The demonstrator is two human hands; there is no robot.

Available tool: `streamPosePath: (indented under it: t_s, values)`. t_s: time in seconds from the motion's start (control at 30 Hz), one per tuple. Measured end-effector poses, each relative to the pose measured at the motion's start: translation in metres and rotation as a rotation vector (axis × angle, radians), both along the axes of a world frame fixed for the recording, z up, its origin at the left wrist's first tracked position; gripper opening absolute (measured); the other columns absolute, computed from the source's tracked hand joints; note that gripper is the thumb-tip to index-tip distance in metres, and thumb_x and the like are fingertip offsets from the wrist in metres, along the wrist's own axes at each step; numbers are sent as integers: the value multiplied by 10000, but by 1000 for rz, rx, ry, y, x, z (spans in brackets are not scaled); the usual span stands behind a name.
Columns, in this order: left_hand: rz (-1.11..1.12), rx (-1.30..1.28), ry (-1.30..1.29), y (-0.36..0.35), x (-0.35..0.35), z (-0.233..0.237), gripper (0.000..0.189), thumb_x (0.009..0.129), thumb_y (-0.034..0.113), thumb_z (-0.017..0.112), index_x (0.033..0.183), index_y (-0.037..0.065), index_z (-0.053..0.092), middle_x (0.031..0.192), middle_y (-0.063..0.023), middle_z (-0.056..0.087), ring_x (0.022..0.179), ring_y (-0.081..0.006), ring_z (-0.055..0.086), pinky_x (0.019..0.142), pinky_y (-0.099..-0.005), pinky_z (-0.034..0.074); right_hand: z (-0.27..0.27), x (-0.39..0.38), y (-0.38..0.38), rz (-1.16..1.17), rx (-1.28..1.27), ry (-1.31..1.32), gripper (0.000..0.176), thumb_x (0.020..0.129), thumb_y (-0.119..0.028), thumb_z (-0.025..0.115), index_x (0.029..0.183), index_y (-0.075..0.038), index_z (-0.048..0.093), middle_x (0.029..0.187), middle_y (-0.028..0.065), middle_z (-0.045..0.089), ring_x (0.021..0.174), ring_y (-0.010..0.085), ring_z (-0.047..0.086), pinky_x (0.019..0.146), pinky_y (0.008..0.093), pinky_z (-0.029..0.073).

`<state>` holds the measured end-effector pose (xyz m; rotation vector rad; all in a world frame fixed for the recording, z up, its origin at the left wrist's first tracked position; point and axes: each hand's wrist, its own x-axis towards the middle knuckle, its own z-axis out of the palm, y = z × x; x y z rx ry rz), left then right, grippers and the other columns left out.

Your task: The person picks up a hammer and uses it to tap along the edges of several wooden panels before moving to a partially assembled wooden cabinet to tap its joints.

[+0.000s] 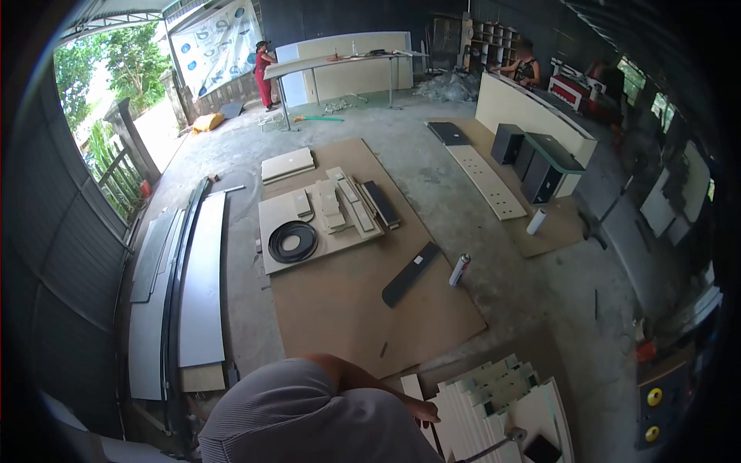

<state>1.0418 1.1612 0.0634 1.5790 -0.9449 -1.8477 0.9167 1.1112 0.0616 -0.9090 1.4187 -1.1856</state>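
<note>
My left arm, in a grey striped sleeve [270, 401], bends across the bottom of the view. My left hand [423, 412] is at the left side of a stack of pale boards [463, 409], its fingers curled; what they hold, if anything, is too small to make out. A narrow white board [411, 388] lies beside the forearm. Over the stack's near part slants a thin rod with a round grey end [517, 435], its lower part cut off by the frame. Close to it rests a flat black rectangular object [543, 449]. My right hand is out of view.
Ahead, a brown sheet [324, 316] bears pale panels, a black coil [293, 242] and a dark board [411, 273]. A tube [460, 269] stands at its right edge. Long panels [202, 285] lie left. Two people [265, 73] [526, 68] stand at far work surfaces.
</note>
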Motion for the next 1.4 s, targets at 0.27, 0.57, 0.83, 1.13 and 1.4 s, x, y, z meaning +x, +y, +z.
streamPosePath:
  t_s: [0.27, 0.57, 0.83, 1.13, 1.4]
  values:
    - [102, 74, 21, 1, -13, -2, 461, 899, 355, 388, 958, -88, 498, 866, -130, 592, 644, -204, 587, 585, -367, 506, -19, -92, 47, -78, 114, 106, 157, 756, -54, 634, 616, -51, 562, 478, -14, 423, 414, 58, 357, 396, 201, 261]
    - [8, 120, 63, -12, -69, 4, 485, 906, 386, 369, 1025, -77, 449, 913, -139, 587, 731, -210, 586, 634, -361, 506, -27, -148, 39, -50, 247, 136, 143, 756, -70, 629, 638, -56, 550, 484, -13, 415, 405, 62, 356, 386, 203, 266]
    - [95, 30, 105, -48, -131, 35, 539, 859, 519, 407, 1066, 23, 456, 948, -126, 571, 777, -220, 615, 681, -374, 509, -8, -182, 18, 273, 470, 233, 115, 782, -147, 570, 768, -58, 498, 504, -11, 384, 381, 71, 345, 348, 225, 277]
    - [152, -36, 144, -65, -176, 15, 541, 836, 538, 443, 1017, 32, 508, 928, -110, 559, 622, -196, 605, 587, -320, 520, 27, -200, 15, 469, 588, 176, 166, 782, -179, 540, 877, -72, 456, 514, -14, 355, 362, 67, 347, 323, 222, 289]
    - [158, 40, 125, -67, -195, 17, 531, 834, 533, 453, 1006, 36, 529, 928, -90, 564, 642, -180, 618, 574, -294, 513, 47, -210, 7, 567, 540, 128, 185, 786, -180, 543, 905, -73, 448, 527, -17, 359, 366, 58, 352, 326, 214, 297]
